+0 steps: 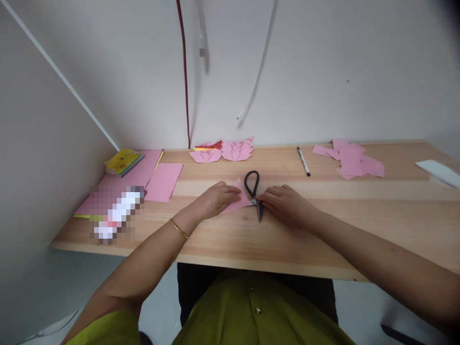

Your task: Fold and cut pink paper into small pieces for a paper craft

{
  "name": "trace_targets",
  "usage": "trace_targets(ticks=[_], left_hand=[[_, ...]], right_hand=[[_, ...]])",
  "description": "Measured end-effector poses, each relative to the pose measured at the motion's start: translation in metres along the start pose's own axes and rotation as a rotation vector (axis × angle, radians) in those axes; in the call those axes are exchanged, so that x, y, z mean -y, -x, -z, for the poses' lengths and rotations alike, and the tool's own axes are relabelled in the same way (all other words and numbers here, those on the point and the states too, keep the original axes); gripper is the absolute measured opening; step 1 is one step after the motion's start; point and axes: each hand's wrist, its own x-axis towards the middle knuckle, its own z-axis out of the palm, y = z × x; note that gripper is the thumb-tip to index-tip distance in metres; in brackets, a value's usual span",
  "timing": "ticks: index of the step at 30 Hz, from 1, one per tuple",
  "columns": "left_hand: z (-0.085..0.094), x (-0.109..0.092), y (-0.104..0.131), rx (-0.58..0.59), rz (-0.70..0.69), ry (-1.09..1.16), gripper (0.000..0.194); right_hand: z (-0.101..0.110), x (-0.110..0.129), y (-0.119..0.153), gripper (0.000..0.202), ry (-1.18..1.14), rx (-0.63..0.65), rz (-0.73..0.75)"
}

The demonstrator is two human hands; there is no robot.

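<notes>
A small piece of pink paper [235, 205] with a pointed top lies near the table's middle. My left hand [217, 200] comes from the left, fingers closed together on this paper, covering part of it. Black-handled scissors [259, 211] are spread wide just right of it. One handle loop points toward the wall and one blade toward me; the other blade reaches left to the paper's edge. My right hand [285, 203] is closed at the scissors' pivot from the right, its fingers hiding the other handle.
Folded pink paper shapes [237, 150] stand by the wall. A pen [304, 161] and pink scraps [354, 158] lie right of them. Pink sheets [165, 181], a yellow packet [124, 162] and a blurred-out object [122, 211] are at left. A white item [438, 172] lies far right. Cables [185, 72] hang down.
</notes>
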Motion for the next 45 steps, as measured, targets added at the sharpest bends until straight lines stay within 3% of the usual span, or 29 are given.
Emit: trace_targets(ticks=[11,20,45], left_hand=[[0.003,-0.004,0.002,0.001,0.021,-0.085,0.032],[0.005,-0.004,0.002,0.007,0.057,-0.106,0.031],[0.004,-0.006,0.0,0.0,0.09,-0.13,0.03]], right_hand=[[-0.002,0.007,0.007,0.027,0.021,0.004,0.06],[-0.005,0.014,0.007,0.028,-0.049,-0.084,0.06],[-0.008,0.024,0.005,0.026,-0.041,-0.082,0.06]])
